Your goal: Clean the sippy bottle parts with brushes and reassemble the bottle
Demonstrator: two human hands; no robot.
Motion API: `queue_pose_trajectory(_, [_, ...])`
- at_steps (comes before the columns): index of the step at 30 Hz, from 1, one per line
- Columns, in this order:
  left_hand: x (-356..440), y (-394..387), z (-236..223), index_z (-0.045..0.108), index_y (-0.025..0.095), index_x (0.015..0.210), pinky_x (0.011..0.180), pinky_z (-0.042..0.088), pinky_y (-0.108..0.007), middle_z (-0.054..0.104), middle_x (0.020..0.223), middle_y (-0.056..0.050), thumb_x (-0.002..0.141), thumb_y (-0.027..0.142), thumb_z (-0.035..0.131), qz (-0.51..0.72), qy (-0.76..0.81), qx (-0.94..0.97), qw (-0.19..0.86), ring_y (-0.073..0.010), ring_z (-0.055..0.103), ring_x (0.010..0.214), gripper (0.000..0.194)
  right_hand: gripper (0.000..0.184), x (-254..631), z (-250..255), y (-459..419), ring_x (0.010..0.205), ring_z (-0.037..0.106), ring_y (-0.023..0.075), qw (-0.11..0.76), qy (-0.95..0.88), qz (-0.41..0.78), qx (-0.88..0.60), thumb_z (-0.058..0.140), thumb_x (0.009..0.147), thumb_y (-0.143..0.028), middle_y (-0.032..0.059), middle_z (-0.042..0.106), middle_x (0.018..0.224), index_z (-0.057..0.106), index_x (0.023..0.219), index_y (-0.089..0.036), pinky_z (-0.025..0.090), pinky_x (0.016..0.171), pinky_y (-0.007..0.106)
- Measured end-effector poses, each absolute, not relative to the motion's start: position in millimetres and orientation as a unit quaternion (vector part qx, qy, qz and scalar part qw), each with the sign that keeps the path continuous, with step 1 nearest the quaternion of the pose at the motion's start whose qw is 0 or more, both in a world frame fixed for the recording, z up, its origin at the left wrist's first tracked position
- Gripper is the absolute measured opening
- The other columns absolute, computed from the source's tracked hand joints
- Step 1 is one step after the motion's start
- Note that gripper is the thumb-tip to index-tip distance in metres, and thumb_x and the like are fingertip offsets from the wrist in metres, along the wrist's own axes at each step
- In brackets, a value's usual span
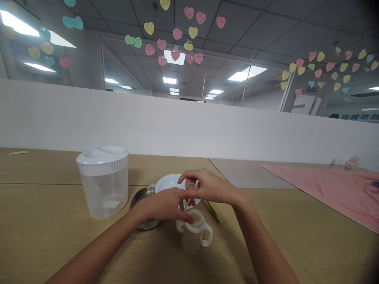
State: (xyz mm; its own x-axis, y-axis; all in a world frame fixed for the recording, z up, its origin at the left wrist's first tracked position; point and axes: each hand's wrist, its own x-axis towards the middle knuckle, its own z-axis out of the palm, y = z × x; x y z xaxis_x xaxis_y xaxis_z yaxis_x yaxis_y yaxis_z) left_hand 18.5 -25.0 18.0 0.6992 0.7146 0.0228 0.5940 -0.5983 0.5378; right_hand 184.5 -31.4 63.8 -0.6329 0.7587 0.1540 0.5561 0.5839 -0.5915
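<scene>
A translucent cup with two white handles [192, 236] stands upright and uncovered on the table, its mouth facing up. Just above it and to the left is my left hand [167, 203], fingers curled together, with the thumb by the cup's rim. Between my hands slants a thin pale stem [187, 204], its lower part at my left fingertips. My right hand [209, 187] arches over from the right, its fingers closed around a small clear round piece [192, 185]. Whether stem and round piece are joined is hidden by my fingers.
Behind my hands lie a white plate [166, 182] and a round metal dish [137, 196]. A green-handled utensil [213, 212] rests to the right. A lidded clear plastic tub [103, 189] stands at left; a pink cloth [334, 193] covers the right side. A white wall [177, 130] bounds the back.
</scene>
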Motion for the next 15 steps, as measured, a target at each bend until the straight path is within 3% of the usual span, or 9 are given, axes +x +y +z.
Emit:
queue_pose_trajectory(6, [22,-25,16,0.064,0.026,0.098,0.062,0.04,-0.023,0.062,0.088,0.0,0.064,0.048,0.064,0.103,0.375,0.88,0.273,-0.0159,0.057,0.077,0.041,0.028,182,59,-28,0.054,0.057,0.0119,0.152,-0.869,0.297,-0.366,0.064,0.07,-0.03,-0.0032,0.058,0.064,0.061,0.096,-0.021,0.041,0.05,0.023])
queue_pose_trajectory(15, [21,-24,17,0.065,0.026,0.094,0.06,0.039,-0.023,0.063,0.087,0.001,0.063,0.048,0.065,0.115,0.378,0.886,0.243,-0.0163,0.056,0.075,0.038,0.024,186,70,-38,0.066,0.05,0.0114,0.325,-0.846,0.21,-0.367,0.061,0.074,-0.036,-0.0008,0.055,0.072,0.061,0.092,-0.021,0.04,0.058,0.024])
